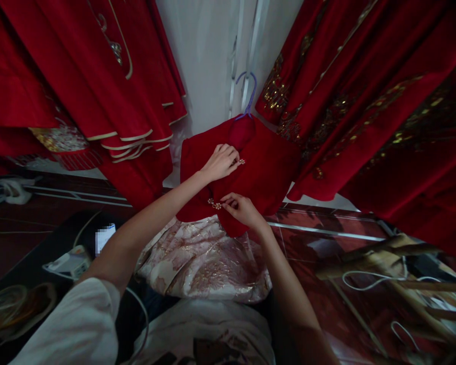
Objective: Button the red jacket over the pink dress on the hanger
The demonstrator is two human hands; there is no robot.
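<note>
A red garment [269, 172] hangs on a purple hanger [247, 94] in front of me, over a pale patterned skirt [205, 258]. My left hand [221, 162] rests high on its front with curled fingers, pinching the cloth beside an upper gold clasp [240, 162]. My right hand [242, 208] is lower, fingers pinched on the red cloth next to a lower gold clasp [215, 204].
Red embroidered robes hang on the left [99, 76] and right [365, 101], with a white wall [209, 56] behind. White cables [372, 279] and wooden pieces [387, 253] lie on the dark red floor at right; a white device [70, 261] lies at left.
</note>
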